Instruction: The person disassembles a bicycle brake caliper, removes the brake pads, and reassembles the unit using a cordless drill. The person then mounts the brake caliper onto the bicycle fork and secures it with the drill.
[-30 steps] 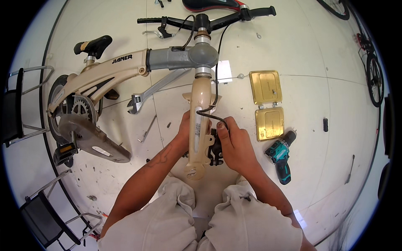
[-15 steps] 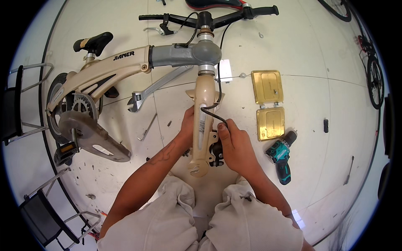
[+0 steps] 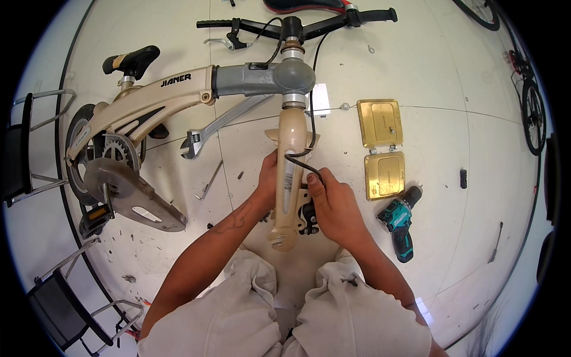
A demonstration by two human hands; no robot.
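Note:
A beige bicycle fork (image 3: 292, 134) points toward me, its slotted end between my knees. My left hand (image 3: 268, 178) is at the fork's left side, its fingers hidden behind it. My right hand (image 3: 338, 208) is closed at the other side, the thumb pressed by the end of a black cable (image 3: 302, 160) that bends across the fork. Just below that thumb, a black brake caliper (image 3: 309, 219) sits at the fork's mounting tabs. The cable runs up past the grey head joint (image 3: 294, 75) toward the black handlebar (image 3: 333, 25).
Left of me lies the beige frame (image 3: 143, 95) with saddle, chainring and chain guard (image 3: 140, 202). An adjustable wrench (image 3: 223, 122) is beside the fork. To the right are a gold hinged tin (image 3: 383, 175), a teal cordless drill (image 3: 398, 223) and a black grip (image 3: 463, 178). Chairs (image 3: 56, 303) stand at left.

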